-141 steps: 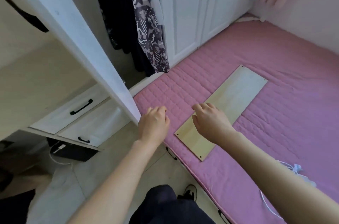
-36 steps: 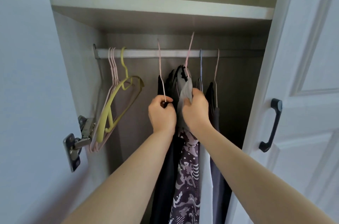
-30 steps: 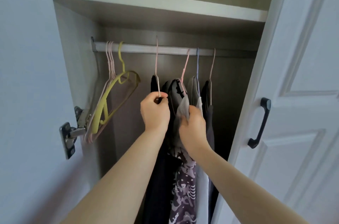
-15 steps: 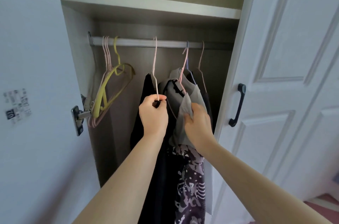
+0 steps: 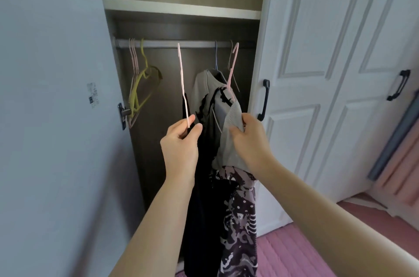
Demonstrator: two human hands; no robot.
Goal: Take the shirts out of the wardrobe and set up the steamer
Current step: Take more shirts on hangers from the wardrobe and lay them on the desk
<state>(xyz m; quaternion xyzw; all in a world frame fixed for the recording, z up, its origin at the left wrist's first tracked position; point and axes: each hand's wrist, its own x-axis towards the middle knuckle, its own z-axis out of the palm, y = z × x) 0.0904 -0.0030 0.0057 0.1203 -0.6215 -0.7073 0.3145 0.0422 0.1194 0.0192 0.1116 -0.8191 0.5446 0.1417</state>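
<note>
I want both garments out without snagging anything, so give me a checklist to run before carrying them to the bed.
1. Left hand pinches the pink hanger of the black garment: ok.
2. That hanger's hook is off the rail: ok.
3. Right hand grips the grey mesh garment: ok.
4. Second pink hanger free of the rail: looks so, ok.
5. Patterned garment secure on its hanger: cannot tell.
6. Remaining grey shirt untangled from the lifted pieces: cannot tell.
</note>
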